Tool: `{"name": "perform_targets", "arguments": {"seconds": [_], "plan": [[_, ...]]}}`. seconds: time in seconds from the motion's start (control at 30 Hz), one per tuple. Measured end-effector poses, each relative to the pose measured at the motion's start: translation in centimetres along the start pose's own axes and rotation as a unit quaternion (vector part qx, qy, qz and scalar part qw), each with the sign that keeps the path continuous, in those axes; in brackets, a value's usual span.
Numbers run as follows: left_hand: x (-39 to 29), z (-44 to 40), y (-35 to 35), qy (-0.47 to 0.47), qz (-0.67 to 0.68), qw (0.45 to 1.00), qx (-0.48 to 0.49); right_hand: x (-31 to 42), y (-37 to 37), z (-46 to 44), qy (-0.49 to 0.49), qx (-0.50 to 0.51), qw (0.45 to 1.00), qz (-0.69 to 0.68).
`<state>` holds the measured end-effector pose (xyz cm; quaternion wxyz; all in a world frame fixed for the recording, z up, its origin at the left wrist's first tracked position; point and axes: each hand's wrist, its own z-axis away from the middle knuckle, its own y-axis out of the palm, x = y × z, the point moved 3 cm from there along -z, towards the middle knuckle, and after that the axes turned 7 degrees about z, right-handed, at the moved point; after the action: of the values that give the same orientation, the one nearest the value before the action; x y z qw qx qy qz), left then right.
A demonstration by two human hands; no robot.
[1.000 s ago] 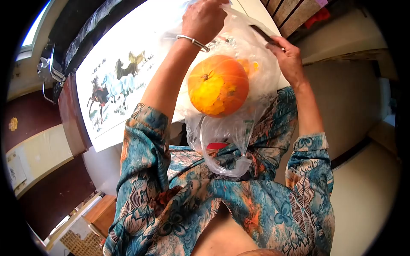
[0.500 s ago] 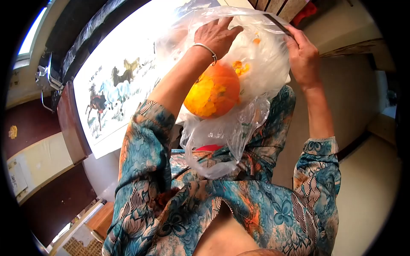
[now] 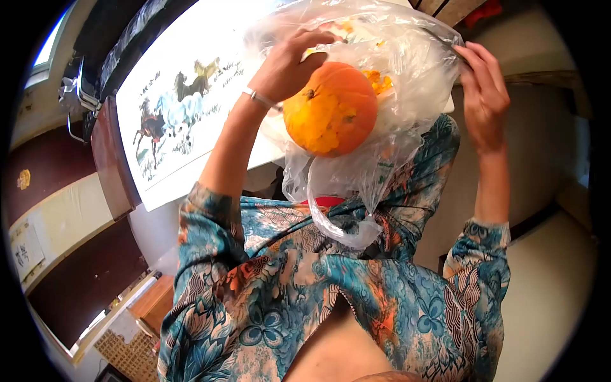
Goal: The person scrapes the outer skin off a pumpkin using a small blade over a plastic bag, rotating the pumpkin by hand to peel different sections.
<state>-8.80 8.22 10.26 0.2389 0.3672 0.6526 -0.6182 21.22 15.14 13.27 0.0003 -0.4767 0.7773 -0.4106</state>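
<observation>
Head view: likely heavy, firm and slick where pared, the pumpkin on the bag by the worktop's near edge is best cradled by its rind, left hand loosely open, knife pinched in right hand.

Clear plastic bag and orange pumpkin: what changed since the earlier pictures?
The left hand released the bag and drew back toward the pumpkin; the right hand, holding a thin dark tool, moved right and nearer the person. The pumpkin stayed on the bag.
</observation>
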Motion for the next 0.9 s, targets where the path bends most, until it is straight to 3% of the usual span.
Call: {"name": "perform_targets", "arguments": {"seconds": [0.13,0.2,0.3,0.43,0.6,0.7,0.8,0.9], "plan": [[0.2,5.3,0.8,-0.065,0.007,0.977,-0.202,5.1,-0.2,0.9,0.004,0.019,0.992,-0.123],[0.1,6.7,2.0,-0.107,0.037,0.962,-0.248,6.6,1.5,1.3,-0.030,0.059,0.980,-0.185],[0.8,7.8,4.1,-0.123,0.079,0.944,-0.297,7.5,5.0,2.9,-0.097,0.155,0.980,-0.082],[2.1,7.5,5.1,-0.069,0.121,0.943,-0.303,6.9,5.6,5.0,-0.056,0.211,0.974,-0.064],[2.5,6.4,5.5,-0.050,0.122,0.966,-0.221,6.7,4.3,6.9,-0.015,0.227,0.970,-0.084],[2.4,6.7,5.5,-0.049,0.099,0.966,-0.232,6.6,5.4,9.1,0.094,0.282,0.939,-0.174],[2.4,7.3,5.7,-0.054,0.102,0.956,-0.269,6.7,7.3,10.5,0.176,0.189,0.943,-0.209],[2.1,8.2,6.1,-0.067,0.120,0.932,-0.336,7.8,8.4,10.5,0.176,0.118,0.967,-0.144]]}}
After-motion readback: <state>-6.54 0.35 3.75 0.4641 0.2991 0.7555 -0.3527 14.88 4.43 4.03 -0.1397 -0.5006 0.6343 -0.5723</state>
